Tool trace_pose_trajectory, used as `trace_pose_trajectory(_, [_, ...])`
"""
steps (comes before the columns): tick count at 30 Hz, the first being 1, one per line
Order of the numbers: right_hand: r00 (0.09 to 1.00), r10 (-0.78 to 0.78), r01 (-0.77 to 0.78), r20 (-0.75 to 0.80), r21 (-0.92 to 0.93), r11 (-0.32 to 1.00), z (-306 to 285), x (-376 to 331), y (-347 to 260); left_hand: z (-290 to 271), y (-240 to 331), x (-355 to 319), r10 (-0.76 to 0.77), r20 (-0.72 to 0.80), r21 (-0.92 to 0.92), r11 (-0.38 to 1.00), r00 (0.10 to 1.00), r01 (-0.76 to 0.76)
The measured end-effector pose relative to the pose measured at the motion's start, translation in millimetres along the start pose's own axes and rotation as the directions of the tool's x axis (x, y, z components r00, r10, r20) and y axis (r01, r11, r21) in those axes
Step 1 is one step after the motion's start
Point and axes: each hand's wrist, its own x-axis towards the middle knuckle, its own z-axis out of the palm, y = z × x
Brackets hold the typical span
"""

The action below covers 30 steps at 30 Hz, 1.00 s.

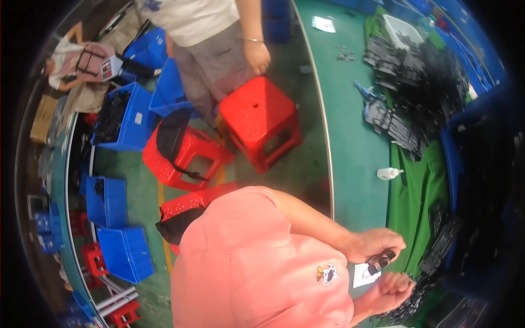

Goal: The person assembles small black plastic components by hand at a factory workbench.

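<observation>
Small black plastic part (381,258) pinched between fingertips of left hand (377,243), above white card (365,274); long axis slanted toward upper right. Right hand (392,287) curled just beside it, grip cannot be told.

Small black plastic part (381,258), pinched between fingertips above table edge.

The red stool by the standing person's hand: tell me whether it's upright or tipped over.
Upright. The red stool stands on its legs on the floor, seat on top, though tilted in the fisheye view. A standing person's hand hangs just above it.
</observation>
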Motion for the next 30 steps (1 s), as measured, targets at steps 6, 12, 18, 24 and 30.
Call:
trace_pose_trajectory(6, [0.958,0.11,-0.102,0.265,-0.043,0.994,-0.1,-8.2,7.0,1.5,6.0,-14.9,0.024,0.043,0.326,0.945,0.999,-0.037])
trace_pose_trajectory(12, [0.946,0.219,-0.263,0.241,0.171,0.949,-7.5,-11.7,13.6,-4.5,15.2,-29.7,0.004,-0.063,0.34,0.94,0.998,0.017])
trace_pose_trajectory(18, [0.954,0.248,-0.288,0.167,0.292,0.912,-18.1,-28.3,2.6,-24.5,32.8,-41.9,0.048,-0.218,0.536,0.841,0.975,0.079])
trace_pose_trajectory(24, [0.969,-0.061,0.106,-0.239,0.18,0.978,-51.8,-108.0,-37.5,-22.4,29.1,1.9,-0.035,-0.319,0.599,0.767,0.947,0.23])
trace_pose_trajectory(30, [0.915,-0.042,0.104,-0.401,0.134,0.985,-84.5,-138.1,-55.7,18.5,-11.5,29.8,-0.249,-0.159,0.727,0.625,0.956,0.284])
